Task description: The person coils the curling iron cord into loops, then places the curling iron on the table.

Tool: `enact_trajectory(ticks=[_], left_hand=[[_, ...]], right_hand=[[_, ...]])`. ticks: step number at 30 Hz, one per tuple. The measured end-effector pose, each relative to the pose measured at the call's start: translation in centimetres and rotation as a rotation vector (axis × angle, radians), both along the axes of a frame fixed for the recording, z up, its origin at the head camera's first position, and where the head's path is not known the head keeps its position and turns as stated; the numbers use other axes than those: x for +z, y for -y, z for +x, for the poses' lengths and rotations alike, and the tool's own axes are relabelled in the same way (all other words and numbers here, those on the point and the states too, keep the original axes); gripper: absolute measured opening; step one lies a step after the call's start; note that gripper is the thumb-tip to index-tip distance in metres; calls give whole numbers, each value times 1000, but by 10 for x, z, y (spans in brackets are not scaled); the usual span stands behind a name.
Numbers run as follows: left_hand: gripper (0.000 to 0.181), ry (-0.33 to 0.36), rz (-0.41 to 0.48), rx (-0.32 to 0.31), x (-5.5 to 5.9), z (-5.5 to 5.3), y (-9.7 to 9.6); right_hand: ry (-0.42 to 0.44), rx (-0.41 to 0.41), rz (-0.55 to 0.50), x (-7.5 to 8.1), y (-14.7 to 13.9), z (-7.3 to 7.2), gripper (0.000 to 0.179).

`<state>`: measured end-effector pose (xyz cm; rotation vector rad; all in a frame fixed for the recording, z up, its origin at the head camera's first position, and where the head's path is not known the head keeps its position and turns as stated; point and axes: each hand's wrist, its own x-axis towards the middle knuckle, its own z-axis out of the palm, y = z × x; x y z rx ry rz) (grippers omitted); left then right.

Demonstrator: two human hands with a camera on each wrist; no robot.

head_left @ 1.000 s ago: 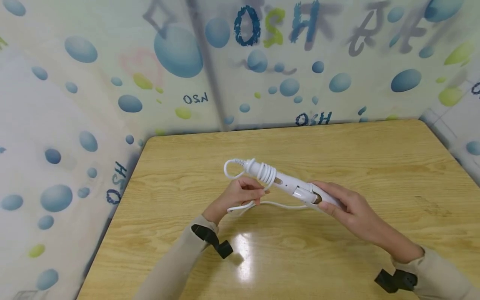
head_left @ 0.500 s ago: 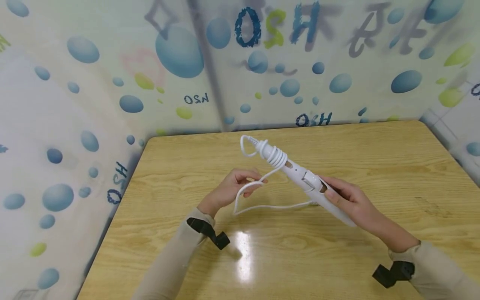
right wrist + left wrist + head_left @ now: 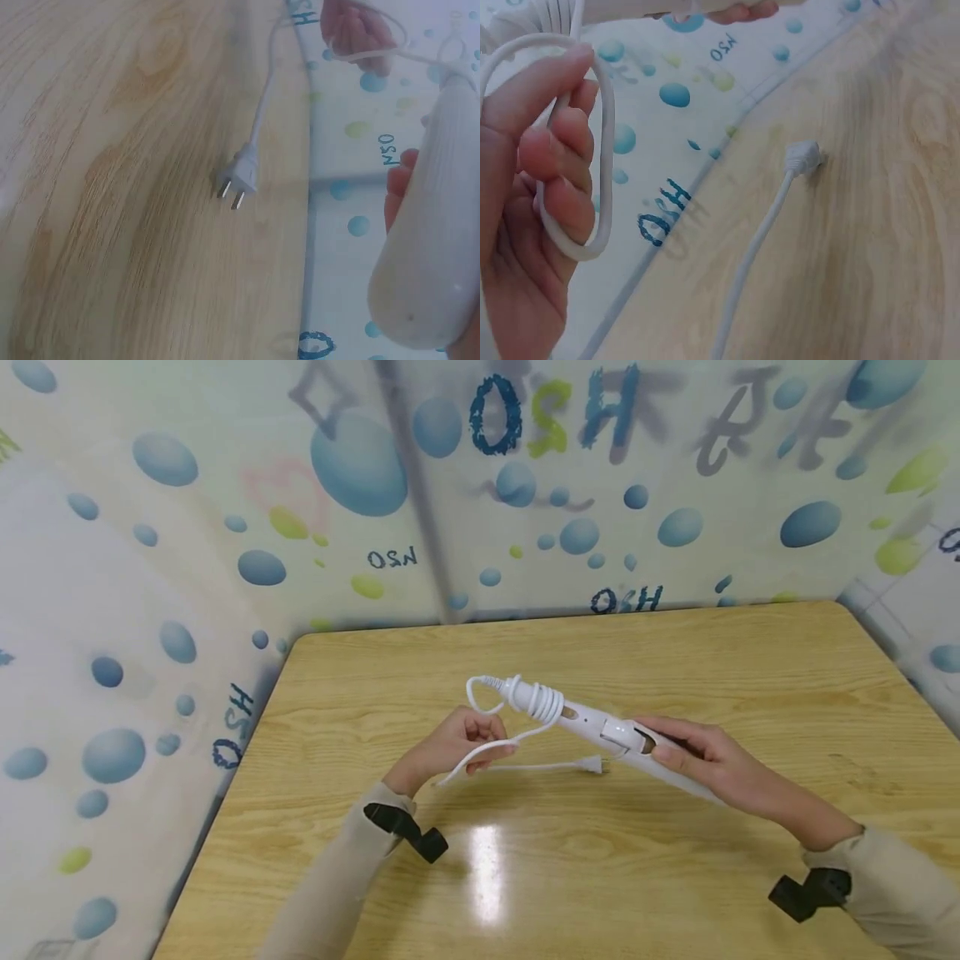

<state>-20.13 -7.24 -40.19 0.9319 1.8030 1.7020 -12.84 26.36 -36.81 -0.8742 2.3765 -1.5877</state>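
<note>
R hand (image 3: 701, 764) grips slim white plastic wand (image 3: 588, 721) over mid of yellow wood-grain table (image 3: 750, 685). L hand (image 3: 453, 745) holds thin white cord (image 3: 607, 150), wound round wand's end twd far L corner; white 2-prong plug (image 3: 591, 765) nr wand.

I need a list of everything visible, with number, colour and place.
Table: one, light wood, across the lower picture.
Wall covering: count unclear, pale with blue and green prints, behind the table.
Appliance: one, white, above the table.
Cord: one, white, wound round the appliance's end.
Plug: one, white, at the cord's free end.
Sleeves: two, beige, lower left and right.
Wrist devices: two, black, on the sleeves.
Left hand: one, holding the cord.
Right hand: one, gripping the appliance.
</note>
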Motion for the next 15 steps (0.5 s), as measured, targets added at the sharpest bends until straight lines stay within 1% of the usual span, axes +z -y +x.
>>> enact_trajectory(ticks=[3,5,8,12,13,15], left_hand=[[22,-32,17,-48,4,0,4],[26,-40,77,-99,9,0,7],[24,-12,186,-174,17,4,10],[22,33,318,-265,27,10,9],[23,41,341,-278,29,11,8],[23,51,367,-275,31,13,7]], right_hand=[[-4,23,0,2,-1,-1,46],[-13,37,-17,3,-2,-3,48],[-30,45,-57,5,-3,-7,50],[-25,43,-87,6,-6,-12,53],[-25,41,-86,6,-7,-13,53],[-22,31,-72,6,-9,-13,52]])
